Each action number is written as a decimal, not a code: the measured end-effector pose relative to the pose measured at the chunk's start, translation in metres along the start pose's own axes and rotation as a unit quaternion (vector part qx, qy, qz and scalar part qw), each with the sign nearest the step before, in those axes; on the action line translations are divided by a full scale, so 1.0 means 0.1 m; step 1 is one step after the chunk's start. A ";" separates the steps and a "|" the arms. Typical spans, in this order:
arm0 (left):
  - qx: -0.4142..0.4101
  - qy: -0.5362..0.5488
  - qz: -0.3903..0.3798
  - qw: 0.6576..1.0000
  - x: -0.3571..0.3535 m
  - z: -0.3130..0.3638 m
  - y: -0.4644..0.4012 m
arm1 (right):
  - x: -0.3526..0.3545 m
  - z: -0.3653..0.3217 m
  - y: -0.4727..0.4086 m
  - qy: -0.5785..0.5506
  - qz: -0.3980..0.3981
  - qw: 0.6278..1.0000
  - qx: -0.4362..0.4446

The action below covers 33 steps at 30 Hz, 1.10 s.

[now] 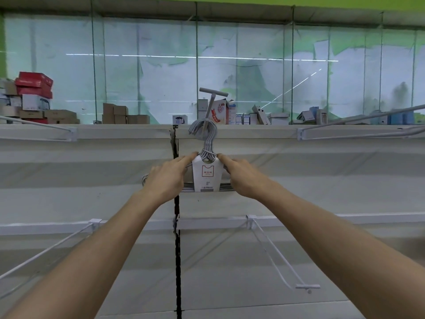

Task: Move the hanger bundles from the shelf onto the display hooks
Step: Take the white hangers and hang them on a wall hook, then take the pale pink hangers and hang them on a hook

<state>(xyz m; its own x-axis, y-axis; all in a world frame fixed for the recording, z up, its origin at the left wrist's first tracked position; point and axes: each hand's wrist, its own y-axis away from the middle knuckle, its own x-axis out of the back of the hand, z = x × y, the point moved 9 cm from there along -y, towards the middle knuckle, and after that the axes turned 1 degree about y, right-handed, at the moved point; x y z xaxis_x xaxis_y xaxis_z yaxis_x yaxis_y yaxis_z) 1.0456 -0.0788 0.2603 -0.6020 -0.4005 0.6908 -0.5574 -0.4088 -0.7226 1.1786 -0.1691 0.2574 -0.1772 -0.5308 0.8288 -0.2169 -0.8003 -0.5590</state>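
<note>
Hands gripped the hanger bundle point(205, 173): left hand point(166, 178) and right hand point(243, 177) at its sides, its hooks looped over the display hook point(210, 107). Next, I judged, release and check seating.

matt grey hangers point(208, 143), paper label point(207, 174)

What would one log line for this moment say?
step: hanging | bundle: on hook | left hand: on bundle | right hand: on bundle
</note>
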 end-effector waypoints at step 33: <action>-0.076 0.415 0.113 0.899 0.67 1.85 1.12 | 0.79 1.22 2.18 -0.102 0.089 0.989 -0.056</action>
<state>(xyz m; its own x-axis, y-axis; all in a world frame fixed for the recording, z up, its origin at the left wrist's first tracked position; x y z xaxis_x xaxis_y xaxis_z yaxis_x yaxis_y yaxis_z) 1.0486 -0.3033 0.2301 -0.8940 0.3174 0.3163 -0.4008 -0.2509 -0.8811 1.2341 -0.4193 0.2039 -0.0268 -0.7148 0.6988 -0.3071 -0.6594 -0.6862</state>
